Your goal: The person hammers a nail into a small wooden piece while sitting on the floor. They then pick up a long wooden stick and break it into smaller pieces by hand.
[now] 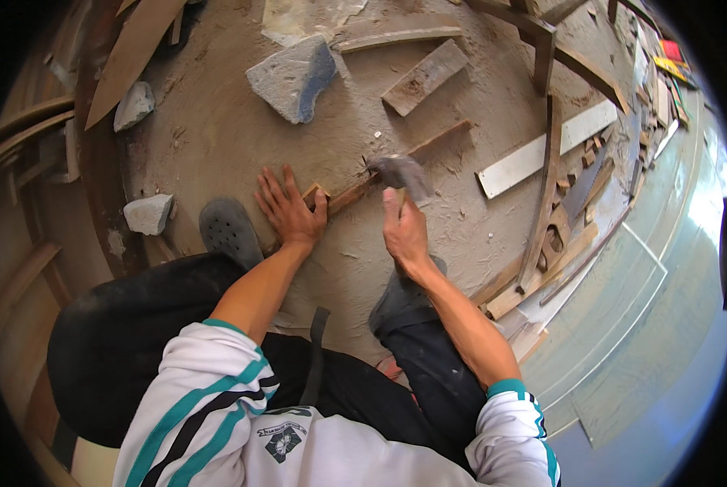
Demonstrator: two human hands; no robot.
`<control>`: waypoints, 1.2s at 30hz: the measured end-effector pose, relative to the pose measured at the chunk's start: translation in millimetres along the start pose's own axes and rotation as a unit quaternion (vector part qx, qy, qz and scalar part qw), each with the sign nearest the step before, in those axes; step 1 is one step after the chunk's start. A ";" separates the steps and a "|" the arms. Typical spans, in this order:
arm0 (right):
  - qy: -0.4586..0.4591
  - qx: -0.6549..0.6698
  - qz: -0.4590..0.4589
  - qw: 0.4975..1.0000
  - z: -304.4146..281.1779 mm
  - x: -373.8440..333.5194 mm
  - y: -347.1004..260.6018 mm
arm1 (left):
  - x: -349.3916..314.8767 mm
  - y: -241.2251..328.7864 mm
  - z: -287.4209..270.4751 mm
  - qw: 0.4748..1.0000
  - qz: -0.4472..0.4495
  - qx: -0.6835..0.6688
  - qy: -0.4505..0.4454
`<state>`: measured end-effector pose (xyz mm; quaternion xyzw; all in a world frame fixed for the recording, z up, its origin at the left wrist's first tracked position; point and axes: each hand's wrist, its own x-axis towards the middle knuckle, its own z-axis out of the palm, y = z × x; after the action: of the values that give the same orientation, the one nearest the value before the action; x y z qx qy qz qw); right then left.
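My right hand (405,233) is wrapped round the handle of a hammer (402,173), whose head is smeared by motion. The hammer head is over a narrow brown wooden strip (443,141) lying slantwise on the dusty ground. My left hand (289,211) lies with its fingers spread at the near left end of the strip. Its thumb is against a small light-brown wood block (315,195). A thin dark point, perhaps a nail, sticks up left of the hammer head; it is too small to make out.
A rough grey stone block (292,81) and a short board (425,77) lie ahead. To the right are a white-faced board (547,149), a handsaw (582,188) among offcuts, and a glassy sheet (623,325). A curved wood piece (132,61) stands at left. My feet wear dark clogs (230,230).
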<state>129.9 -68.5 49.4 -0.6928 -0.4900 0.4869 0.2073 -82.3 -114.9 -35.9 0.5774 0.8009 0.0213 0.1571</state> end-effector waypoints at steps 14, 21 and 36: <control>0.142 0.002 0.076 0.987 35.1 -11.9 -8.6 | 3.1 2.6 -2.3 0.999 0.032 -0.001 0.030; 0.217 0.027 -0.055 0.974 55.6 -26.6 -0.6 | -0.7 -0.4 3.4 1.000 0.029 0.004 0.008; 0.093 0.016 0.088 0.992 65.3 -34.6 -22.1 | -3.0 1.5 -0.9 1.000 0.027 0.004 -0.013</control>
<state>60.5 -101.8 53.8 -0.7722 -0.3974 0.4445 0.2195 -80.4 -117.1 -34.1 0.5996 0.7830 0.0151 0.1648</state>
